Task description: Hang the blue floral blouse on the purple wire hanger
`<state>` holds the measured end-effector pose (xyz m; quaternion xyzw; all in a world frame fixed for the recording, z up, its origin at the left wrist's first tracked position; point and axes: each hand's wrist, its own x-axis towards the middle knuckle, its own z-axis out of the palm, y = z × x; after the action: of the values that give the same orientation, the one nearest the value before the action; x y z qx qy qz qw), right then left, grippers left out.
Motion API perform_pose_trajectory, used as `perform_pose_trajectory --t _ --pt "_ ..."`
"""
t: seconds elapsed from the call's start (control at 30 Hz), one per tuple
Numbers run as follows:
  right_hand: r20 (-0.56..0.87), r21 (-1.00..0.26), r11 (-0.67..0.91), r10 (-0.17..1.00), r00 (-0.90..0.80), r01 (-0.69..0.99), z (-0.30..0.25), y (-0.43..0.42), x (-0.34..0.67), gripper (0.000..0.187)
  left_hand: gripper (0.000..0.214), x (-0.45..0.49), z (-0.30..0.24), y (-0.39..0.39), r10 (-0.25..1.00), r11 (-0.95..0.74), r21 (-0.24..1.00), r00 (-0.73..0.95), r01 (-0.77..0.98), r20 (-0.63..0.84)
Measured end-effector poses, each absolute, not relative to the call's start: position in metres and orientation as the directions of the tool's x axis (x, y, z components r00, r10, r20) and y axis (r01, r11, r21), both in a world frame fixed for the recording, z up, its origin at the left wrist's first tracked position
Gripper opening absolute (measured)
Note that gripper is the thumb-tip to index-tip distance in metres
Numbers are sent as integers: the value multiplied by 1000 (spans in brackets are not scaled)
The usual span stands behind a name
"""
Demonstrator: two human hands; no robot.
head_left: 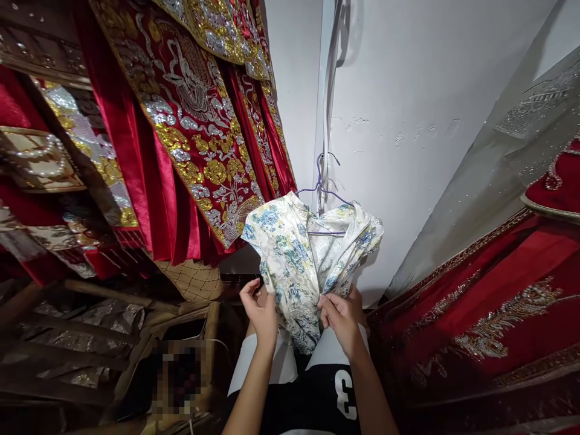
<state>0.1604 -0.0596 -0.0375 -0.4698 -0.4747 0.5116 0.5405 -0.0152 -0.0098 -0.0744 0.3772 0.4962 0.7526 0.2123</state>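
A short-sleeved blouse (290, 260), white with blue and yellow flowers, hangs from a thin purple hanger (319, 186). Its front opens in a V at the neck. My right hand (342, 314) pinches the front edge of the blouse just below that V. Beside the blouse's left side, my left hand (260, 308) has its fingers loosely bent and its thumb apart, close to the cloth. Whether its thumb touches the fabric is hard to make out. The lower hem falls in folds between my knees.
Red embroidered costumes (194, 121) with gold and silver sequins hang at left. On the right stands another red beaded garment (512, 302) under clear plastic (525, 121). A white wall (389, 96) with a hanging strap (328, 90) rises behind. A wooden-framed seat (211, 329) holds a blurred-out item.
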Motion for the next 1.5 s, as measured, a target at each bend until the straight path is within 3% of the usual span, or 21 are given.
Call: perform_pose_trajectory --t 0.1,0.17,0.2,0.4,0.67,0.77,0.9,1.0,1.1,1.2,1.33,1.43,1.5 --pt "56 -994 60 997 47 -88 -38 -59 160 52 28 3 -67 -25 843 -471 865 -199 175 499" --pt "59 -992 63 997 41 -111 -39 -58 158 53 26 21 -65 -34 892 -452 881 90 139 443" --pt "57 -990 61 998 37 -125 -39 -57 157 52 27 30 -66 -37 903 -424 897 139 124 407" --pt "20 -995 27 998 66 -97 -32 -46 167 44 16 61 -82 -50 945 -327 939 74 112 320" --pt "317 -944 293 933 173 149 82 28 189 29 34 77 -81 -54 930 -362 910 141 201 339" --pt "390 -921 384 899 198 70 121 51 191 28 35 81 -84 -57 909 -392 895 236 213 342" --pt "404 -907 419 897 180 -50 131 48 188 25 36 67 -83 -43 881 -431 869 322 243 347" --pt "440 -894 448 884 157 -19 121 33 184 21 40 50 -50 -18 835 -522 830 313 195 452" --pt "466 -884 467 876 124 28 116 23 183 21 41 38 14 11 728 -684 715 208 145 653" --pt "483 -876 481 873 66 43 124 21 184 22 38 37 78 38 596 -800 564 164 206 786" --pt "507 -860 508 861 31 -55 123 34 189 25 16 46 118 57 495 -849 395 269 351 826" --pt "427 -895 429 903 43 -121 93 46 191 34 14 46 123 58 472 -850 368 238 377 849" --pt "352 -929 357 934 67 -99 65 49 189 38 14 33 122 60 483 -830 419 99 368 870"
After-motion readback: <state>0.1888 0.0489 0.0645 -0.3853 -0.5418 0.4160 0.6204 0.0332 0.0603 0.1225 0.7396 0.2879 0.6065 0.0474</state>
